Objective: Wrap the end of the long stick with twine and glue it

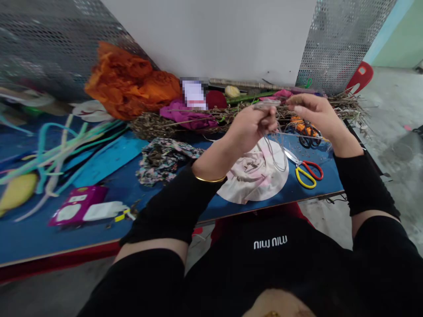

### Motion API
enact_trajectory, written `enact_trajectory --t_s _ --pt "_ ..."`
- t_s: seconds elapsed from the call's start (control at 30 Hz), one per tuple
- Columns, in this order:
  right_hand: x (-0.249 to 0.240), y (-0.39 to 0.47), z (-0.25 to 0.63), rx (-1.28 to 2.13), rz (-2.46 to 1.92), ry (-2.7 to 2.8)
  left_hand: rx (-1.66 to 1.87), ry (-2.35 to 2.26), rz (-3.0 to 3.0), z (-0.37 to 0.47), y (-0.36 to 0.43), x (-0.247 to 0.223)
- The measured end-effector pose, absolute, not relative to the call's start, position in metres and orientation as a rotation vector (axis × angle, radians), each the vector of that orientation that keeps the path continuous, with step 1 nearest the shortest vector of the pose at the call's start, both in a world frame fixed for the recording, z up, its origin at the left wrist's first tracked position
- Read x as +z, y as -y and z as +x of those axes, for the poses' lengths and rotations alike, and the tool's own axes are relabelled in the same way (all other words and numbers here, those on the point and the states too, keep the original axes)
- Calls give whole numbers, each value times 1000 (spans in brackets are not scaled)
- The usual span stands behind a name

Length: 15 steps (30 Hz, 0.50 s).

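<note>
My left hand is raised above a round piece of pale cloth, its fingers closed on a bundle of thin grey string. Loops of the string hang down over the cloth's right side. Just right of the bundle is my right hand, its fingers curved and thumb apart; whether a strand lies between its fingertips is too small to tell. Small brown bits lie on the cloth's folded middle. Scissors with red and yellow handles lie open beside the cloth.
Dried twigs run along the table's back, with orange fabric and purple cloth. Dark-handled scissors lie at the right. Patterned cloth, a purple packet and pale strips are on the left. A white panel stands behind.
</note>
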State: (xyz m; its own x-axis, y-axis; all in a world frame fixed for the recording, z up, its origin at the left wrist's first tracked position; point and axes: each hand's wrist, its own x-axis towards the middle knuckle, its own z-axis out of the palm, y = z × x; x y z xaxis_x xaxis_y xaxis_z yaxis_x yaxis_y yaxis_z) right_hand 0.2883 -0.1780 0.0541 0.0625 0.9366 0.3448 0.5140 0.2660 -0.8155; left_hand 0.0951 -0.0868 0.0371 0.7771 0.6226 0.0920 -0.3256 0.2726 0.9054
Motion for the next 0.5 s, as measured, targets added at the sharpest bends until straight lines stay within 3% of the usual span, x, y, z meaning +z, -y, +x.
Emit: enact_trajectory --t_s 0.13,0.2,0.33,0.5 --pt "31 205 336 1028 -1618 1808 830 -421 1069 71 65 69" --pt "31 224 371 1073 -1778 1733 935 -478 985 54 54 89" --pt "50 271 450 597 -1920 1301 1160 -517 944 -1 11 104" --pt "77 312 491 -14 -1878 796 1420 -832 1165 -76 -74 67"
